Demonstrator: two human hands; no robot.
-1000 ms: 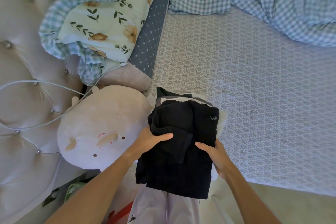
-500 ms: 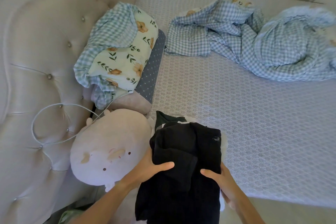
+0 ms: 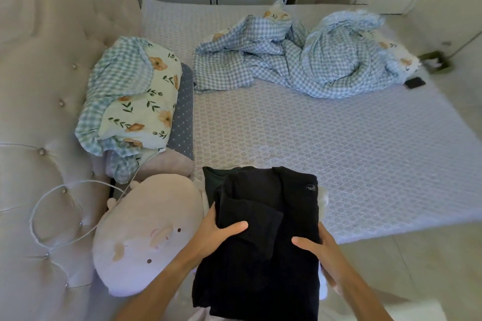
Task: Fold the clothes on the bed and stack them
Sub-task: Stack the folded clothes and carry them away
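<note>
Bed (image 3: 339, 154), hands (image 3: 217, 229) gripping black clothes (image 3: 263, 242)

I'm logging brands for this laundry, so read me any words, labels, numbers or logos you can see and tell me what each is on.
No text can be read.
Black folded garment: a small pale mark near its upper right corner, too small and blurred to read.
Plush pillow: only a stitched face, no lettering.

Both hands grip a folded black garment (image 3: 263, 229) at six o'clock: the left hand (image 3: 216, 236) on its left edge, the right hand (image 3: 319, 250) on its right. A pink plush pillow (image 3: 146, 237) lies at eight o'clock, a crumpled checked blanket (image 3: 300, 60) at one o'clock on the bed (image 3: 339, 159).
</note>
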